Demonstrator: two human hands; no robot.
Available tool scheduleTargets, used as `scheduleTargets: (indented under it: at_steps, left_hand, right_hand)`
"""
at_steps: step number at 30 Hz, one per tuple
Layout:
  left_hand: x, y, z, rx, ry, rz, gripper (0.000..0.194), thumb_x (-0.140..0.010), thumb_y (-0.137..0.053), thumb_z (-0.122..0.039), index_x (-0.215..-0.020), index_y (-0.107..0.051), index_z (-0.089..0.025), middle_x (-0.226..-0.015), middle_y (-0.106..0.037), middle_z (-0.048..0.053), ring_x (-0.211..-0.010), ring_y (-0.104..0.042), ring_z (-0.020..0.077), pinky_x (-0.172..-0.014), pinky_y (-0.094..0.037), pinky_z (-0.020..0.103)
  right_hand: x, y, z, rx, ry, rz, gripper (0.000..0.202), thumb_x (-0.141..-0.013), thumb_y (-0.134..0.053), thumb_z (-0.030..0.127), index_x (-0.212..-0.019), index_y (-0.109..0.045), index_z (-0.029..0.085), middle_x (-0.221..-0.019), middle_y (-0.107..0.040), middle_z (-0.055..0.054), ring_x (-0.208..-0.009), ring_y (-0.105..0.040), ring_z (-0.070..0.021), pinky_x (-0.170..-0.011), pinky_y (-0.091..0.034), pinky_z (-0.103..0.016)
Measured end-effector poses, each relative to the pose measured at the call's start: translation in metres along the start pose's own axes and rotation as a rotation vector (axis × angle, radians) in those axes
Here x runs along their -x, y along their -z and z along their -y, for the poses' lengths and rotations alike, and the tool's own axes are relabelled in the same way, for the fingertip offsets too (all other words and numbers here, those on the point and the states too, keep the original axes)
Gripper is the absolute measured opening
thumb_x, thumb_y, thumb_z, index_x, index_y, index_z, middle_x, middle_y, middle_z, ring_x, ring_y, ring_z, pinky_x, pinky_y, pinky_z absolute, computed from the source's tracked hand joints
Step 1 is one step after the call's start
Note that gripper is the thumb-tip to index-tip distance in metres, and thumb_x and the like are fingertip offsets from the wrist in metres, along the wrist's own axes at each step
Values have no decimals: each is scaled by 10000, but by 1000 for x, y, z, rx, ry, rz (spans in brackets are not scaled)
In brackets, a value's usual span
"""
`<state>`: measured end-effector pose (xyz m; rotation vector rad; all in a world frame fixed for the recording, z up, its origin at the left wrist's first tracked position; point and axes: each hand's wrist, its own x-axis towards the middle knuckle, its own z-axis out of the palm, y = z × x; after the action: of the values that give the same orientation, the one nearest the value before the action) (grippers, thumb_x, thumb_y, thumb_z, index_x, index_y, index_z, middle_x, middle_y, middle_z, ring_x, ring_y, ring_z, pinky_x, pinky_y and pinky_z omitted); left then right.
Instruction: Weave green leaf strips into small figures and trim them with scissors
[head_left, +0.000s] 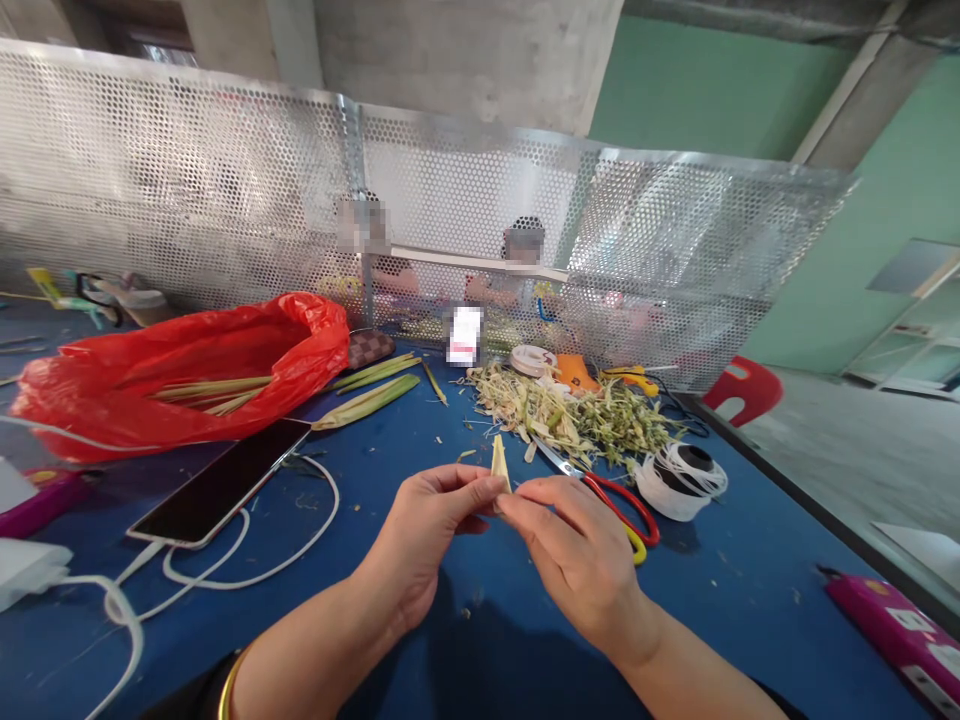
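Between the fingertips of both my hands, just above the blue table, a short pale-yellow strip of dried leaf [500, 461] points upward. My left hand [439, 510] pinches it from the left with thumb and forefinger. On the other side, the thumb and fingers of my right hand [581, 550] close on its lower end; that end is hidden by my fingers. Scissors [626, 508] with red and yellow handles lie just beyond my right hand, blades slightly apart. Behind them spreads a heap of cut leaf scraps [570, 415].
A red plastic bag [187, 370] holding long stalks lies at the left, near a phone [225, 480] with a white cable. Several leaves [371, 402] rest behind. White string [681, 482] stands right of the scissors. A perforated metal screen [465, 190] closes the back; people sit beyond it.
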<state>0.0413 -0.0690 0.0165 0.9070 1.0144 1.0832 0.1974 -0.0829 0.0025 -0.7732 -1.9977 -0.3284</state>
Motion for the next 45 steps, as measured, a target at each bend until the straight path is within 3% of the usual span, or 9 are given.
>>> scheduleTargets:
  at_steps: [9,19,24,29,32,35,40,45]
  left_hand:
    - [3,-1,-1,44,15,76,172,-639,-756,-263,-734,-694,-133,-741,-647,31,-687,-571,121,-699,-461,243]
    - [4,-5,-2,-58,-120,-41,138,-612,-758,-253,-686,-704,-150,-647,-661,16,-633,-558,119,-637,-434,211]
    - [2,-2,-1,-97,-160,-37,152,-600,-763,-281,-673,-721,-155,-621,-661,19,-607,-544,123,-618,-425,218]
    - [-2,2,0,-111,-201,15,192,-583,-780,-336,-657,-730,-166,-602,-660,18,-587,-540,123,-601,-427,217]
    - [-4,3,3,-146,-225,23,210,-587,-776,-358,-661,-733,-166,-596,-659,23,-579,-538,129,-583,-422,222]
    - [-6,3,5,-192,-299,-12,210,-608,-755,-370,-671,-733,-170,-597,-662,27,-581,-548,143,-570,-419,227]
    - [-3,2,4,-383,-351,-20,191,-661,-712,-370,-707,-728,-186,-684,-694,37,-658,-583,176,-622,-439,235]
    - [-2,-1,2,-379,-302,37,210,-666,-716,-387,-710,-698,-183,-706,-680,26,-685,-575,167,-631,-435,227]
  right_hand:
    - [-2,1,0,-109,-201,38,87,-837,-588,103,-841,-618,184,-799,-616,-43,-740,-576,-153,-693,-483,-281]
    - [-5,-4,2,-403,-529,65,110,-843,-563,145,-746,-564,196,-755,-574,-8,-698,-566,-135,-651,-464,-241]
    - [-8,-8,1,-464,-664,61,106,-793,-601,149,-698,-566,182,-698,-582,-1,-660,-562,-139,-610,-450,-232]
    - [-11,-10,1,-571,-869,92,95,-735,-637,146,-814,-595,178,-729,-606,-3,-671,-554,-149,-612,-457,-236]
    - [-10,-12,0,-618,-864,103,33,-747,-628,147,-752,-619,178,-694,-597,5,-646,-549,-139,-588,-441,-222]
    - [-8,-13,-1,-542,-778,56,126,-745,-635,140,-630,-594,172,-647,-566,12,-624,-541,-129,-577,-422,-214]
    - [-8,-10,0,-429,-693,33,129,-772,-611,157,-644,-594,169,-662,-568,1,-623,-543,-129,-576,-414,-220]
    - [-11,-5,0,-489,-807,125,141,-781,-572,178,-641,-580,169,-621,-554,9,-597,-504,-129,-545,-390,-227]
